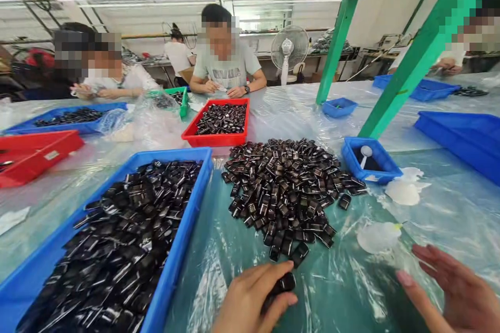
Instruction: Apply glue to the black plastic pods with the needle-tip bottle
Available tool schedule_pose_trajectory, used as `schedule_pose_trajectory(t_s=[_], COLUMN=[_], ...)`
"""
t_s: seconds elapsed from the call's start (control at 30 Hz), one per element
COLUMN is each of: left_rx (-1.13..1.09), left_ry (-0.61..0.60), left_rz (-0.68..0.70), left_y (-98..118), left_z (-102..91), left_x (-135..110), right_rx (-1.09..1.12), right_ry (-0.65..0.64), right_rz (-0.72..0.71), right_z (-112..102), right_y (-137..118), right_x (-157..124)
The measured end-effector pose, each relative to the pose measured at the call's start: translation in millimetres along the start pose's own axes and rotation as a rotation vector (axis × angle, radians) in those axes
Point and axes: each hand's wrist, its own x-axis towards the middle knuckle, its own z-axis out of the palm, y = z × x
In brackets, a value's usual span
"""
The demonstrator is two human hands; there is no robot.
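My left hand [250,299] is closed around a small glossy black plastic piece [288,282], whose end shows between thumb and fingers. Just beyond it, a pile of similar black pieces [289,187] is spread on the plastic-covered table [328,291]. To the right, my right hand [457,289] hovers with fingers apart and nothing in it. Ahead of that hand lies a translucent whitish patch [378,237] on the plastic sheet. On my left, a large blue tray [191,229] is heaped with glossy black pieces.
A small blue tray [347,158] holds dark contents and a white spoon [365,153]. Beyond the pile stands a red tray [216,140] of black parts. Green posts [414,73] rise on the right near another blue tray [461,132]. Several people sit across the table.
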Motion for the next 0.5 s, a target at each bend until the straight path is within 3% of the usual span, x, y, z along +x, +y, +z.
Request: schedule_pose_trajectory(t_s=[0.07, 0.13, 0.23, 0.3, 0.33, 0.4, 0.5], left_rx=[0.099, 0.286, 0.699, 0.93, 0.994, 0.999, 0.863], left_ry=[0.026, 0.124, 0.466, 0.625, 0.648, 0.566, 0.231], left_rz=[0.009, -0.005, -0.133, -0.238, -0.273, -0.229, 0.033], left_y=[2, 3, 3, 3, 3, 1, -5], left_z=[-11.0, -36.6, -88.0, -111.7, -116.1, -108.0, -68.0], left_x=[0, 3, 12, 18, 20, 19, 11], right_rx=[-0.001, -0.022, -0.086, -0.096, -0.092, -0.095, -0.14], right_ry=[-0.137, -0.282, -0.446, -0.478, -0.467, -0.415, -0.378], right_rz=[0.042, 0.075, 0.077, 0.054, 0.038, 0.005, -0.011], right_z=[-6, -7, 1, 8, 11, 16, 18], right_y=[16, 24, 19, 10, 5, -3, -6], right_x=[23, 40, 50, 51, 50, 48, 46])
